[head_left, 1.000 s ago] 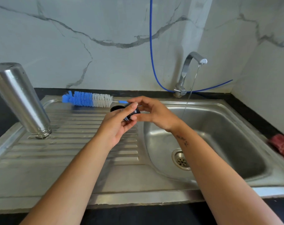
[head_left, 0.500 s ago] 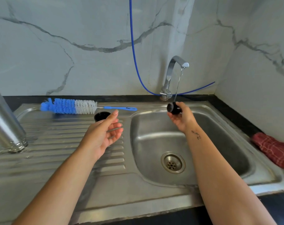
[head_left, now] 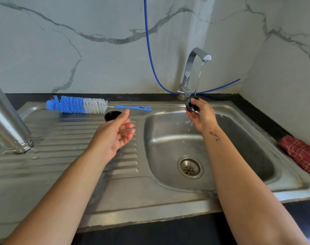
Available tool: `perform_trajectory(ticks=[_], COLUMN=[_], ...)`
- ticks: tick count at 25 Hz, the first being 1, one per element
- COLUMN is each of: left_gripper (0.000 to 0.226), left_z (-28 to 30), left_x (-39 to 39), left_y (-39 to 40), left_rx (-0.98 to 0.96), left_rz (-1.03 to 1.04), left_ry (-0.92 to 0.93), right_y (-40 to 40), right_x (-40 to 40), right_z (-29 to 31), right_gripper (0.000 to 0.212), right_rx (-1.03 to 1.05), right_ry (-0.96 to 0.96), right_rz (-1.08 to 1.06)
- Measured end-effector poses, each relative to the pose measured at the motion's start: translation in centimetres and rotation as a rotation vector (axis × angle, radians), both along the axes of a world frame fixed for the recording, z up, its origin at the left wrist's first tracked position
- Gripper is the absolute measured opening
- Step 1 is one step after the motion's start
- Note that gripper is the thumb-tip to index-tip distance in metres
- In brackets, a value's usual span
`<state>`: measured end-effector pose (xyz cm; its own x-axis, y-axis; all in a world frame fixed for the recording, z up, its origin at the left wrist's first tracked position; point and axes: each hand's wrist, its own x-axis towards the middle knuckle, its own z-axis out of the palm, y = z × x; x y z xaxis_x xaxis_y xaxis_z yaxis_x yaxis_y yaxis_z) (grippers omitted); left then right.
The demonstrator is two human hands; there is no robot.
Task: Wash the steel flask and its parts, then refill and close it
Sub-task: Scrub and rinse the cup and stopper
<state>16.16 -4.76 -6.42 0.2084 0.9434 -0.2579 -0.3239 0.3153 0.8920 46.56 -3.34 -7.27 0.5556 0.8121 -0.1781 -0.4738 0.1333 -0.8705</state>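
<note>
My right hand [head_left: 202,115] pinches a small black flask part [head_left: 192,105] under the running tap [head_left: 195,68], above the sink basin [head_left: 257,156]. My left hand [head_left: 113,137] hovers, fingers relaxed and holding nothing. The steel flask [head_left: 7,121] stands inverted on the drainboard [head_left: 62,156], near a black cap [head_left: 112,115] and bottle brush [head_left: 76,105].

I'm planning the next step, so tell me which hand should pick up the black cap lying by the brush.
Left. The left hand is open and empty, its fingers right beside the black cap on the drainboard. The right hand is busy holding a small black part under the tap's stream.
</note>
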Motion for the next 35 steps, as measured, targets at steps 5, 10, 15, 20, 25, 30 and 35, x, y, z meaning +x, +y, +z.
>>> perform_trajectory(ticks=[5, 10, 15, 20, 25, 30, 35], left_gripper=[0.037, 0.035, 0.014, 0.042, 0.083, 0.085, 0.084], left_z=[0.2, 0.2, -1.5, -2.3, -2.5, -2.7, -2.8], left_x=[0.1, -0.2, -0.4, -1.2, -0.8, -0.8, -0.9], left_y=[-0.2, 0.0, 0.7, 0.4, -0.4, -0.2, 0.0], left_rx=[-0.01, 0.025, 0.452, 0.909, 0.796, 0.756, 0.749], left_rz=[-0.004, 0.005, 0.019, -0.361, -0.712, -0.738, -0.756], left_ry=[-0.002, 0.034, 0.572, 1.202, 1.485, 1.472, 1.455], right_y=[-0.7, -0.5, -0.6, -0.5, -0.5, -0.2, -0.3], right_x=[-0.5, -2.8, -5.5, -6.0, -5.6, -5.3, -5.2], right_z=[0.7, -0.6, 0.1, -1.9, -1.8, -2.3, -2.3], right_gripper=[0.029, 0.045, 0.042, 0.041, 0.038, 0.04, 0.036], right_rx=[0.002, -0.439, -0.233, -0.343, -0.345, -0.34, -0.333], right_ry=[0.079, -0.997, -1.324, -1.449, -1.394, -1.31, -1.226], right_rz=[0.051, 0.33, 0.154, 0.289, 0.255, 0.224, 0.174])
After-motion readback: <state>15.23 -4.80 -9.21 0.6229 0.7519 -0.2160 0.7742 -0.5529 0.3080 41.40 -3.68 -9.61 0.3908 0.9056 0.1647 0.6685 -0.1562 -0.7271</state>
